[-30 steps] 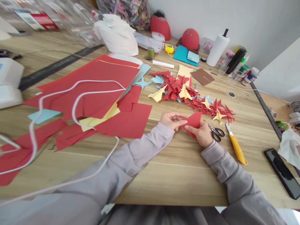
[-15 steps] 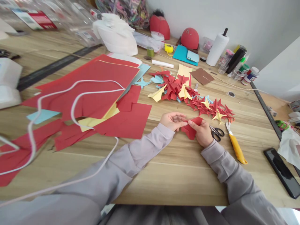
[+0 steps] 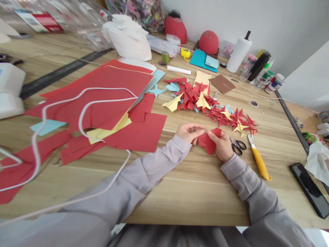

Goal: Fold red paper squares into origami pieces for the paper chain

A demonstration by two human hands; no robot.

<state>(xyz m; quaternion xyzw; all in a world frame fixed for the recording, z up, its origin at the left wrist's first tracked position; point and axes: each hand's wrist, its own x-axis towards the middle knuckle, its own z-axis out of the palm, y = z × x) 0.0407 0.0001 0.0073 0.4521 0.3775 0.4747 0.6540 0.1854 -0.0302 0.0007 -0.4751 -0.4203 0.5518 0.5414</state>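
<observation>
Between my hands is a small piece of folded red paper (image 3: pixel 207 143), creased and opened partway. My left hand (image 3: pixel 189 133) pinches its left edge with thumb and forefinger. My right hand (image 3: pixel 221 144) grips the right side, its thumb lying on top of the paper. Just beyond them lies a long heap of folded paper stars (image 3: pixel 191 96), mostly red with some yellow and light blue ones. Black-handled scissors (image 3: pixel 238 146) rest close to the right hand, partly hidden by it. Beside them is a yellow utility knife (image 3: pixel 260 163).
Large red paper sheets (image 3: pixel 113 92) cover the left of the table, with a white cord (image 3: pixel 84 90) looped over them. A black phone (image 3: pixel 309 188) lies at the right edge. Bottles (image 3: pixel 259 67), a tape measure (image 3: pixel 185 53) and a tissue pack (image 3: pixel 128 39) stand along the back.
My left fingertips have shifted slightly left, away from the right thumb, and more of the red paper's face shows between the hands. Everything else on the table stays put.
</observation>
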